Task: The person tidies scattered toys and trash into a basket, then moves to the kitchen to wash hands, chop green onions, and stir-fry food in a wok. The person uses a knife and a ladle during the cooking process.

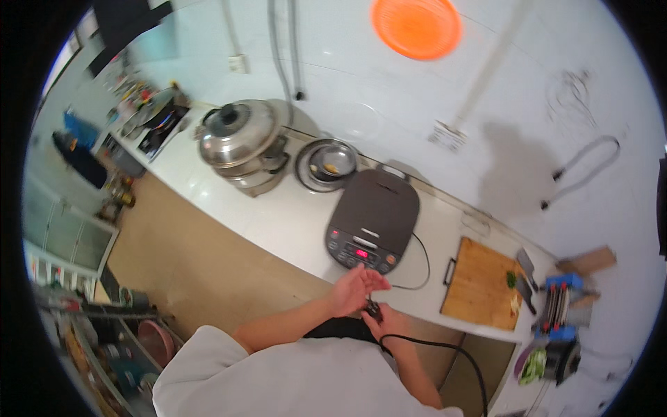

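Observation:
My right hand [393, 323] is closed around a small dark object [372, 309], probably a plug or connector. A thick black cable [458, 348] curves from beside that wrist towards the bottom edge. My left hand [357, 291] is just above it, palm turned in and fingers loosely spread; a grip on anything is not visible. Beyond its fingertips a dark rice cooker [376, 211] stands on the white counter [292, 237]. The lid is down and the red display [361, 254] is lit. From its right side a thin cord [428, 266] loops over the counter.
Left of the cooker are nested metal bowls [333, 161] and a lidded steel steamer [242, 140]. To the right lie a wooden cutting board [479, 284] with chopped greens, knives [525, 294] and a blue-ended pasta machine [559, 307]. Metal shelving [130, 341] is at lower left.

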{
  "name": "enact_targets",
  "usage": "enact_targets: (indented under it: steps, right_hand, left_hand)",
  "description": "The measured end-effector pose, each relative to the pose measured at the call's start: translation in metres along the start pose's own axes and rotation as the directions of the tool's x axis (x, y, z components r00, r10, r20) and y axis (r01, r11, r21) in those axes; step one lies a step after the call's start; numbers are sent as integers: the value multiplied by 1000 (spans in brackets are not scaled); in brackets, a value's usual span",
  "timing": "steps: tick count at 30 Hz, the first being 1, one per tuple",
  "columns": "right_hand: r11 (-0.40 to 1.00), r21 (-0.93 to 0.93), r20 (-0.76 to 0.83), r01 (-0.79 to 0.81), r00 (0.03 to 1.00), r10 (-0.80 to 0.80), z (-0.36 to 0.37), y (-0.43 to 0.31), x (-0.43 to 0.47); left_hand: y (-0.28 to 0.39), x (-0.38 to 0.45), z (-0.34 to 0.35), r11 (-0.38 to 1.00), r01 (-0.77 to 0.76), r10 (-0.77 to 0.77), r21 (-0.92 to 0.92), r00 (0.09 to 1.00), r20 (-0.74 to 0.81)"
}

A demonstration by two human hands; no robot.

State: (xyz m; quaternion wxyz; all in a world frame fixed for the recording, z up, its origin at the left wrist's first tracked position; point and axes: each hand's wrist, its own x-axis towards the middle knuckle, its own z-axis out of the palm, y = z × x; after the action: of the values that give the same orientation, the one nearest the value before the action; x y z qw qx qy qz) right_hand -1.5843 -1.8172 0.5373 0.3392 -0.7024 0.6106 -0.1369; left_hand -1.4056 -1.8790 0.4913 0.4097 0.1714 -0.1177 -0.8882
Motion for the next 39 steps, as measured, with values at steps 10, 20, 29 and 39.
enact_targets:
  steps: [10, 20, 29, 39]
  right_hand:
    - [929, 365, 54, 61, 995, -87, -65, 178, 89]
    - [880, -424, 213, 216, 968, -135, -25, 263, 331]
    - [610, -560, 461, 561, 822, -334, -7, 285, 363]
    - [627, -499, 462, 598, 796, -391, 6, 316, 380]
  left_hand:
    - [-34, 53, 14, 970, -35, 142, 241, 885, -443]
    - [-42, 156, 67, 819, 136, 300, 558, 727, -618]
    - [-33, 221, 27, 901, -72, 357, 428, 683, -637]
    - [-45, 237, 28, 871, -136, 463, 472, 550, -695]
